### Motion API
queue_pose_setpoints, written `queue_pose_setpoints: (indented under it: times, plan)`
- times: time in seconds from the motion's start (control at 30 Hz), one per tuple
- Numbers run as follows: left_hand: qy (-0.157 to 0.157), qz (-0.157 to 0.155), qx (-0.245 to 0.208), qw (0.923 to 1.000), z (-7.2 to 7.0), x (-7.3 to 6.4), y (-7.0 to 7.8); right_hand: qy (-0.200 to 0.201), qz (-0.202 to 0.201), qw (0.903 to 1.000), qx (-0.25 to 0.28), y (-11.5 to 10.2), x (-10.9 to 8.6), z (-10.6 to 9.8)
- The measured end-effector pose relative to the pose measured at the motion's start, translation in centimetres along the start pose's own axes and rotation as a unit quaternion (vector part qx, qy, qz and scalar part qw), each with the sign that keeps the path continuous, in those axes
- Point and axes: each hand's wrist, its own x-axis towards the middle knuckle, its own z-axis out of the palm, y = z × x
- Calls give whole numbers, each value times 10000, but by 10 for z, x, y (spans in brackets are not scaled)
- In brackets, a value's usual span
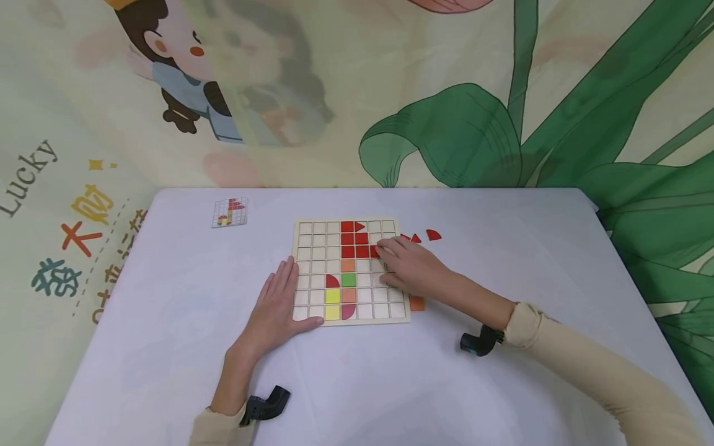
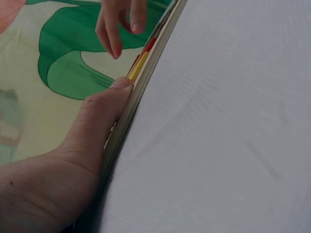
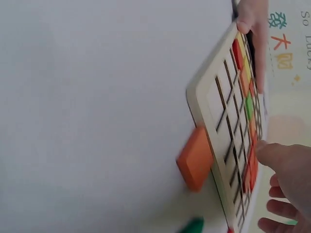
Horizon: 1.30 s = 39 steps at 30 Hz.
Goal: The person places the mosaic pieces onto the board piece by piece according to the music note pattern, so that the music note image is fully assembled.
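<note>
A pale wooden grid board (image 1: 305, 296) lies on the table with coloured tiles in some of its cells. Red square tiles (image 1: 348, 239) and a red triangle fill part of the top rows; orange, green (image 1: 348, 280), yellow (image 1: 333, 296) and quarter-round tiles sit below. My left hand (image 1: 273, 303) rests flat along the board's left edge, its thumb (image 2: 104, 104) at the near edge. Over the board's right side reaches my right hand (image 1: 415, 266), fingertips touching a red tile (image 1: 374, 251) partly hidden under them. The thumb is held apart from the fingers.
Red loose pieces (image 1: 433, 235) lie beyond the board's right edge. An orange tile (image 1: 417, 303) lies against that edge, and a green piece (image 3: 193, 226) shows near it in the right wrist view. A small pattern card (image 1: 229, 212) lies at the back left.
</note>
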Motion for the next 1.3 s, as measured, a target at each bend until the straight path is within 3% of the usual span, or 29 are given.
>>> queue_pose_setpoints:
  times: [0.2,0.37,0.47,0.73,0.97,1.1,1.2,1.3]
  plan:
    - [-16,-26,-17,10000,0,0,1,467,513,9960,556,36,-20,-16]
    - [13,-14,-20,10000,-1,1,2,431,1115,9850,1243,62,-14,-22]
    - [7,-9,15,10000,-1,2,2,237,1285,9834,1262,64,-3,-15]
    - [31,36,75,10000,1,1,1,332,1413,9790,1432,62,4,3]
    - [71,48,107,9999,-1,2,1,668,1248,9772,1580,67,7,-1]
    - [86,28,115,9999,-1,0,0,967,665,9765,1809,57,16,-12]
    - [71,4,51,10000,0,-1,0,823,131,9783,1897,45,27,-17]
    - [101,34,19,9999,1,-1,0,608,-112,9810,1838,39,38,-16]
